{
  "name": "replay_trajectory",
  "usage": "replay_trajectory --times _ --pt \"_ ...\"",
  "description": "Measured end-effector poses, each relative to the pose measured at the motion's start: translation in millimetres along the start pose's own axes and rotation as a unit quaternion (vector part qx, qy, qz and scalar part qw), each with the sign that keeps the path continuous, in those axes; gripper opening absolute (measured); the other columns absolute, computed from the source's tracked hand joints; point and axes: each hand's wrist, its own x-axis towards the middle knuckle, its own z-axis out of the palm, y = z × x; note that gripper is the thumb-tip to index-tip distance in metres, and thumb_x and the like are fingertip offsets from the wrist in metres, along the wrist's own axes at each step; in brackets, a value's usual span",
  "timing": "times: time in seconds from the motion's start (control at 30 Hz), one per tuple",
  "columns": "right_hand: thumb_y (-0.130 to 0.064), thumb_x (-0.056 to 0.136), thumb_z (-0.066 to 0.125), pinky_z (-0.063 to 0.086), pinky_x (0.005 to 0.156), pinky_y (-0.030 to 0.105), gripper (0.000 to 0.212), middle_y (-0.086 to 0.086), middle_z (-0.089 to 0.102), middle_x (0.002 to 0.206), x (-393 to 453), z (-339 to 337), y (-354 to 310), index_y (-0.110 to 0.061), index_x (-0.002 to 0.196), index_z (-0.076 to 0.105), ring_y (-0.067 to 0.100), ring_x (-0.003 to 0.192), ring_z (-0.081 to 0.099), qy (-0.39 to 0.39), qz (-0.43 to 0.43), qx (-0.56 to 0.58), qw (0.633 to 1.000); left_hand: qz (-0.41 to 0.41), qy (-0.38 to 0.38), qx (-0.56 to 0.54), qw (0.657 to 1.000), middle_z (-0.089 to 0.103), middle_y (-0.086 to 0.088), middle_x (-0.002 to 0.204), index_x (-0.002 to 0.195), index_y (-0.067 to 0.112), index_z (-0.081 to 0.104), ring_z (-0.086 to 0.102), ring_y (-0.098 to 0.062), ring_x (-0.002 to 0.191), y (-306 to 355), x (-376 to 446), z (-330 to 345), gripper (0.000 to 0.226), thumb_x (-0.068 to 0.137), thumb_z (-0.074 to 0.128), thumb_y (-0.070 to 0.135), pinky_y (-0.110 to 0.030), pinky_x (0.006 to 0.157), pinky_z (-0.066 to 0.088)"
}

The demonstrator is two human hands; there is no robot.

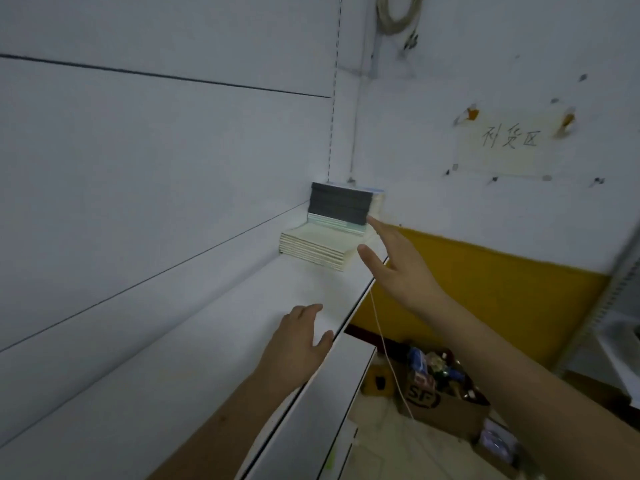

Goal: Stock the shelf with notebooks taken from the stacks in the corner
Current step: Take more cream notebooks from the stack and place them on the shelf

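Cream notebooks (317,249) beside (right) fingers (372,258)

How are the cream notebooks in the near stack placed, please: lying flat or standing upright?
Lying flat: the cream stack sits cover-up on the shelf, edges layered one above another.

We face a dim corner of pale wall panels (156,140). A handwritten paper sign (509,140) is taped on the right wall above a yellow band (485,289). A coiled cable (398,15) hangs overhead; an open cardboard box (446,407) sits on the tiled floor (398,455).
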Motion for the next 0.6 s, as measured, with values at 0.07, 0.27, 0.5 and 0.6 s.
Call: replay_trajectory --times 0.07,0.27,0.5,0.6 --pt "-0.060 0.094 0.037 0.027 0.116 0.038 0.064 -0.007 0.031 0.156 23 6 25 -0.031 0.151 0.026 0.013 0.142 0.028 0.002 0.012 0.009 1.000 -0.008 0.001 0.012 1.000 0.045 -0.004 0.144 0.145 0.016 0.039 0.041 -0.019 0.131 -8 38 13 0.054 0.096 0.053 0.035 -0.033 0.109 0.036" --pt "-0.063 0.092 0.034 0.020 0.112 0.025 0.069 -0.008 0.031 0.155 85 33 97 -0.028 0.151 0.027 0.011 0.142 0.026 -0.032 0.019 0.018 0.999 -0.050 -0.006 0.047 0.998 0.044 -0.008 0.142 0.144 0.012 0.040 0.043 -0.021 0.130 -42 117 38 0.053 0.096 0.054 0.030 -0.033 0.107 0.037" --pt "-0.056 0.095 0.043 0.019 0.110 0.022 0.068 -0.002 0.031 0.156 173 91 151 -0.023 0.152 0.024 0.014 0.141 0.029 -0.110 -0.065 -0.005 0.992 -0.160 0.029 0.179 0.970 0.040 -0.008 0.148 0.143 0.014 0.040 0.037 -0.025 0.135 -72 188 59 0.056 0.095 0.043 0.043 -0.037 0.110 0.029" --pt "-0.064 0.093 0.036 0.010 0.118 0.028 0.074 -0.003 0.023 0.159 193 128 181 -0.026 0.154 0.019 0.014 0.145 0.020 -0.195 -0.131 -0.094 0.968 -0.178 0.072 0.207 0.959 0.045 -0.007 0.145 0.138 0.014 0.049 0.040 -0.025 0.135 -81 194 66 0.080 0.079 0.019 0.060 -0.041 0.111 0.028"
